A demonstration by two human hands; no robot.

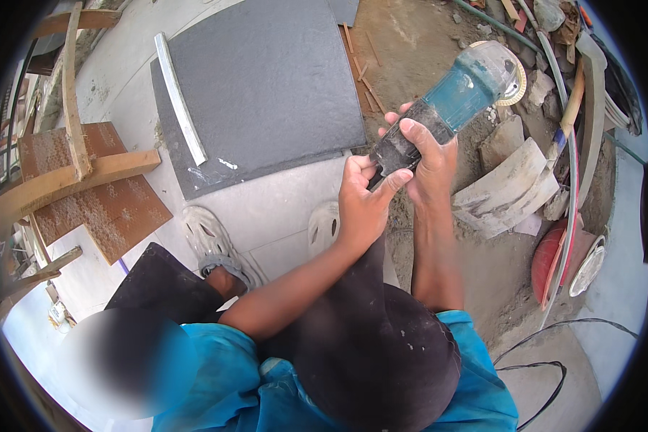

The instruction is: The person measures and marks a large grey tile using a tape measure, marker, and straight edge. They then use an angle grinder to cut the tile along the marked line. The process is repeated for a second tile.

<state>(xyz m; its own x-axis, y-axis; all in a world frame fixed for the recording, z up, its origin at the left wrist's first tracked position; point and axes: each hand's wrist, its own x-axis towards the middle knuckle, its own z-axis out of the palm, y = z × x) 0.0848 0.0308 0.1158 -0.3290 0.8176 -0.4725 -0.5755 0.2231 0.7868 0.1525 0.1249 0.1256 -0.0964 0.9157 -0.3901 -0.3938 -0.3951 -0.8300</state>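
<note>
A teal and black angle grinder (459, 93) is held up in front of me, its head and pale cutting disc (515, 81) pointing to the far right. My right hand (432, 155) wraps round the dusty black body from below, thumb lying along it. At the rear end my left hand (367, 191) grips the grinder, fingers curled and thumb pressed against it. Below and left of the tool lies a large dark grey tile (266, 86). A whitish metal straightedge (180, 101) rests on the tile's left part.
Wooden beams (72, 180) and a cut brown tile (108, 216) stand at the left. Broken stone pieces (507, 187), a red bowl (547, 263) and long pipes (572, 173) crowd the right side. A black cable (561, 371) loops at the lower right. My shoes (212, 241) stand on pale floor tiles.
</note>
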